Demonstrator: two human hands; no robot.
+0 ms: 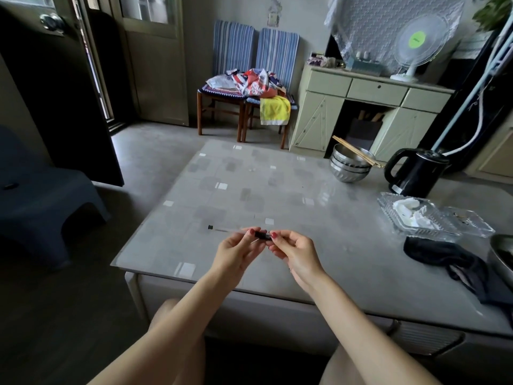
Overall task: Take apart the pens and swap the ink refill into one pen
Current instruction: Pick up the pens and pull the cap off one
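1. Left hand (238,250) and right hand (291,251) meet above the near part of the table (347,262), fingertips pinched together on one small black pen part (263,234); which piece of the pen it is cannot be told.
2. A thin pale rod pokes out under the left fingers; too fine to identify.
3. Just beyond the hands, a slim clear refill (223,229) with a black end lies flat on the table, its right end hidden behind the left fingertips.
4. Right edge: a dark cloth (444,257), and a metal vessel cut off by the frame.
5. Clear glass tray (394,218) holds crumpled white material, perhaps tissue.
6. Farther back, stacked steel bowls (350,168) carry chopsticks (355,151) across the rim; interior not visible.
7. Black electric kettle (416,173) stands beside them, lid closed.
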